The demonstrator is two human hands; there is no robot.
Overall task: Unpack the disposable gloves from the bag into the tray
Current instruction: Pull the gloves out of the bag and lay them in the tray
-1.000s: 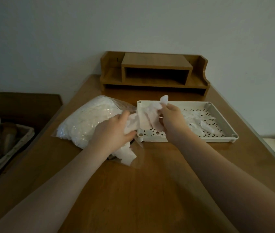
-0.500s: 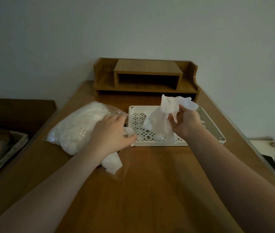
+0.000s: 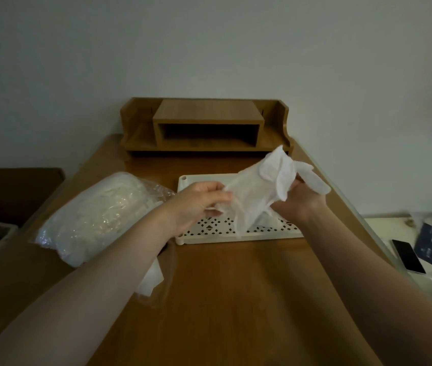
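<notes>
While a single glove [image 3: 257,196] is held stretched above the tray [image 3: 183,180], the scene is catalogued as follows.

Glove, disposable, thin white film: held in the air between both hands, over the tray's middle. Its finger end is turned up and to the right, and its cuff hangs towards the perforated floor. It is judged to be spread so that it can be laid flat, not dropped in a crumple.

Left hand [image 3: 196,202]: fingers are curled, and the glove's left edge is pinched between thumb and fingertips. The forearm is passed over the mouth of the bag.

Right hand [image 3: 299,204]: closed round the glove's bunched right part, with loose film fanned out above the knuckles. Exact finger placement is hidden by the film.

Bag [image 3: 98,215], clear plastic, bulging with white gloves: laid on its side on the table [image 3: 236,299], just left of the tray, with its open end towards the near edge; a loose white piece [image 3: 151,281] is seen spilling out under the left forearm. The bag is judged to be set close beside the tray to keep each transfer short. Most of the stock appears not yet unpacked.

Tray, white, patterned with cut-outs: placed centrally, its long side towards the person. Whatever already lies in it is mostly hidden by hands and glove.

Wooden shelf unit [image 3: 207,128]: set at the table's far edge, against the wall.

Dark phone [image 3: 407,256]: lying on a separate pale surface to the right, well apart.
</notes>
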